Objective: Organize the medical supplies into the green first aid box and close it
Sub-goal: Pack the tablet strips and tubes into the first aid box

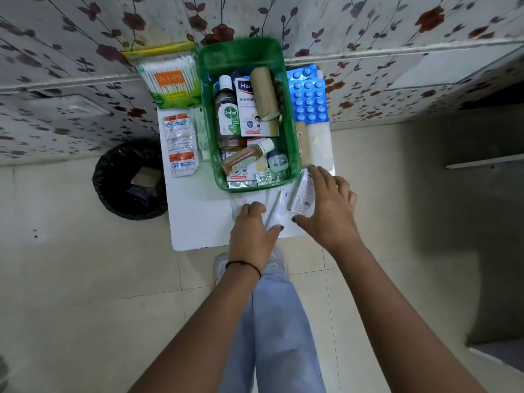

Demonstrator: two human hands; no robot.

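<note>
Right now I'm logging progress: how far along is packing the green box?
Partly done. The green box already holds the Dettol bottle, plaster carton and more. In hand: both hands, left and right, reach for the small packets in front. Left: cotton buds, blue blister sheet, orange strips, then closing.

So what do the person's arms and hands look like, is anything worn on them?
Both forearms are bare, with no sleeves in view and no gloves. The left hand has a thin dark cord bracelet around the wrist. The right hand shows nothing on its wrist. Dark polish shows on the thumbnails of both hands. No rings or watch can be seen.
</note>
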